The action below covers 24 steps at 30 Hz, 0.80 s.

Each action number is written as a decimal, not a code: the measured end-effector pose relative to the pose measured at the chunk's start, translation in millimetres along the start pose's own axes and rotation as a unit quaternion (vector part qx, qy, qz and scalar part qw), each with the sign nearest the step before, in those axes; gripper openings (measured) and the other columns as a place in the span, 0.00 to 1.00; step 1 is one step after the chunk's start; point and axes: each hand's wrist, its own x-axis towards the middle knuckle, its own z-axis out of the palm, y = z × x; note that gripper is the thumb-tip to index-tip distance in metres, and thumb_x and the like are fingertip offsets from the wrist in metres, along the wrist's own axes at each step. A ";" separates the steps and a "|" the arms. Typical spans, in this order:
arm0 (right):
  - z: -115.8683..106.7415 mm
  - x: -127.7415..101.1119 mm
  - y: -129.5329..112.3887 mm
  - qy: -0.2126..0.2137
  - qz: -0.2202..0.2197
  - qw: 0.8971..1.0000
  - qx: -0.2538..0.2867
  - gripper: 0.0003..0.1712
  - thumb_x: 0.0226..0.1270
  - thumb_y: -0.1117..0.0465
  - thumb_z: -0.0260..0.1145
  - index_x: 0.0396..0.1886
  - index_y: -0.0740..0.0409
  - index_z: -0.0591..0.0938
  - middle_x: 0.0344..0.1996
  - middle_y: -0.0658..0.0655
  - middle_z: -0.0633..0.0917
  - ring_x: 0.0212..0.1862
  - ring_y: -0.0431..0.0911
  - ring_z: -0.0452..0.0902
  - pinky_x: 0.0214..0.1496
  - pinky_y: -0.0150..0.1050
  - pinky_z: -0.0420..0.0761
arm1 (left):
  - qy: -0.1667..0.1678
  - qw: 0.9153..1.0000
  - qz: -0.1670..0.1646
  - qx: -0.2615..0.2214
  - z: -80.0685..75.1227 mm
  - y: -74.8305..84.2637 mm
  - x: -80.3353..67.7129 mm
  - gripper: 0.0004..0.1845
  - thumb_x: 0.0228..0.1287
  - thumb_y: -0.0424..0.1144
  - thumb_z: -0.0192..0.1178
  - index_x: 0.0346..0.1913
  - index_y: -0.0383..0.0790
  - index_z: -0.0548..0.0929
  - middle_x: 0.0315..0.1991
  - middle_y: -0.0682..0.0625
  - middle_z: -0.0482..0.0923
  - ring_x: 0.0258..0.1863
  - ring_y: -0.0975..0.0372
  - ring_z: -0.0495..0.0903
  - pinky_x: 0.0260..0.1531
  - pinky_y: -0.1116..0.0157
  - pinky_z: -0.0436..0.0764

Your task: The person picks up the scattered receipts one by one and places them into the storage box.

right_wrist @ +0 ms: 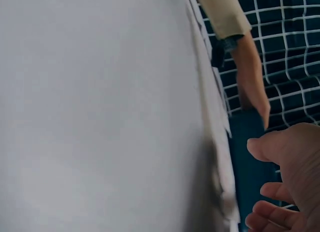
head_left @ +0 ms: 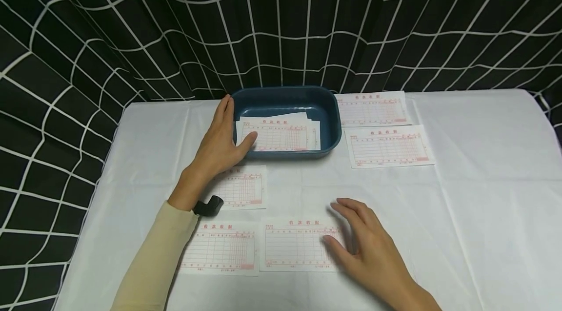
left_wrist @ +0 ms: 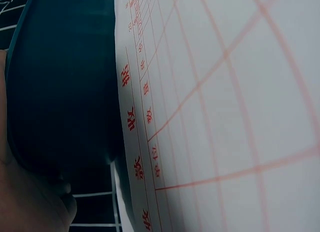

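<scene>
A dark blue plastic basin (head_left: 274, 103) stands at the table's far edge, with a few printed receipt slips (head_left: 274, 136) in it. My left hand (head_left: 217, 145) lies against the basin's left end, fingers extended along the side and thumb over the near rim. In the left wrist view that hand (left_wrist: 35, 202) touches the basin (left_wrist: 60, 81), and a slip fills the right half. My right hand (head_left: 373, 247), thumb and fingers apart, hovers over the right end of a receipt slip (head_left: 298, 247) near the front; nothing is held in it.
Another slip (head_left: 219, 252) lies to the left of that one. One more slip (head_left: 243, 189) is partly under my left wrist, which wears a black strap device (head_left: 210, 206). Two slips (head_left: 373, 108) lie right of the basin. A black curtain with white grid lines (head_left: 281, 18) hangs behind.
</scene>
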 end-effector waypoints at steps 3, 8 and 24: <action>2.9 -11.5 1.6 -0.007 0.017 1.000 -0.015 0.37 0.57 0.55 0.83 0.67 0.54 0.81 0.66 0.51 0.80 0.66 0.48 0.77 0.70 0.15 0.57 | -0.002 1.000 -0.001 -0.001 1.0 -0.1 -0.3 0.54 0.72 0.58 0.60 0.86 0.32 0.43 0.89 0.41 0.38 0.89 0.50 0.42 0.85 0.46 0.55; 4.3 -21.2 3.5 -0.015 0.031 0.999 -0.022 0.39 0.57 0.53 0.83 0.68 0.54 0.80 0.68 0.50 0.79 0.67 0.48 0.77 0.71 0.13 0.55 | 0.000 1.000 -0.002 0.002 0.5 -0.4 0.0 0.54 0.72 0.58 0.60 0.86 0.32 0.44 0.89 0.42 0.37 0.89 0.50 0.43 0.85 0.46 0.55; 15.1 -40.0 4.1 -0.001 -0.004 0.998 -0.060 0.46 0.53 0.54 0.83 0.73 0.57 0.76 0.70 0.57 0.82 0.70 0.55 0.76 0.80 0.15 0.44 | 0.003 1.000 0.002 -0.001 0.3 -0.1 -1.6 0.54 0.72 0.57 0.61 0.86 0.32 0.44 0.89 0.41 0.38 0.89 0.50 0.43 0.85 0.46 0.55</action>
